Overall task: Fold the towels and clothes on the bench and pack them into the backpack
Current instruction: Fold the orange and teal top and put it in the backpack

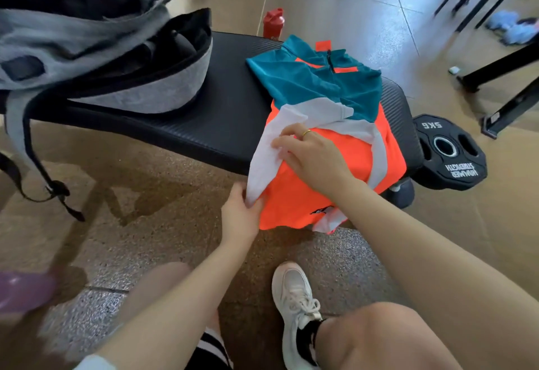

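The left hand [240, 218] pinches the lower end of a white sleeve [267, 156] against the near edge of an orange, teal and white sports jacket [320, 148], fingers curled round the cloth. The right hand [310, 155], with 1 gold ring on a finger, lies on top of the jacket with fingers bent over the upper run of the same sleeve, grasping or pressing it onto the orange panel; which of the 2 cannot be told. Judgement: the fold is in progress, with the sleeve being laid inward across the body and the jacket not yet reduced to a packable size. The jacket lies lengthwise on the right part of the black bench [204, 133], its teal collar and short zip at the far end, its orange hem hanging over the near edge. The fabric looks thin, smooth and synthetic, creasing softly; it should slip readily once released. The bench pad is black with a fine ribbed texture and rounded edges. The grey and black backpack [140, 89] stands open on the left part of the bench, well apart from the jacket, of woven heathered cloth with a dark lining; dark shapes sit inside, not identifiable. Judgement: some packing may be done; this jacket remains. No towel is visible on the bench. Beyond the bench stands a red bottle [273, 23]; a black weight plate [450, 152] marked 5KG lies on the floor to the right.
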